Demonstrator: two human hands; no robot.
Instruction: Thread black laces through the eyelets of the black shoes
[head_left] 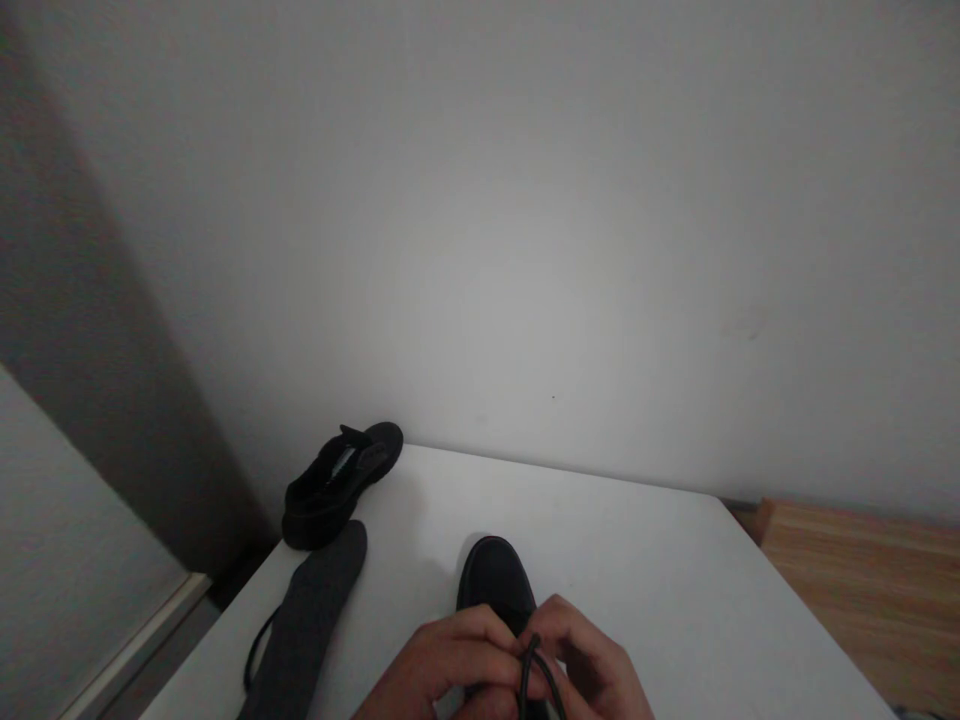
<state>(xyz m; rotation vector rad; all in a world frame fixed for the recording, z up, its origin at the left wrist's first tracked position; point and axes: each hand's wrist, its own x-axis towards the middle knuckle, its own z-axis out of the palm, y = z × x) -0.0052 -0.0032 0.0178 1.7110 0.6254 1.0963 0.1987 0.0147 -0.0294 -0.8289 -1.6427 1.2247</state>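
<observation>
A black shoe [493, 575] rests on the white table, its toe pointing toward the wall. Over its lacing area my two hands meet. My left hand [457, 660] has its fingers pinched together close to a dark shoelace [529, 668]. My right hand [589, 660] grips the same lace between thumb and fingers, and a loop of it stands up between the hands. The rear of the shoe is hidden beneath my hands and the frame's lower edge.
A second black shoe [337, 485] stands at the table's far left corner against the wall. Nearer lies a dark grey insole [311, 620] with a black lace [259, 650] beside it. The white table [675, 580] ends at the right, above a wooden surface [862, 590].
</observation>
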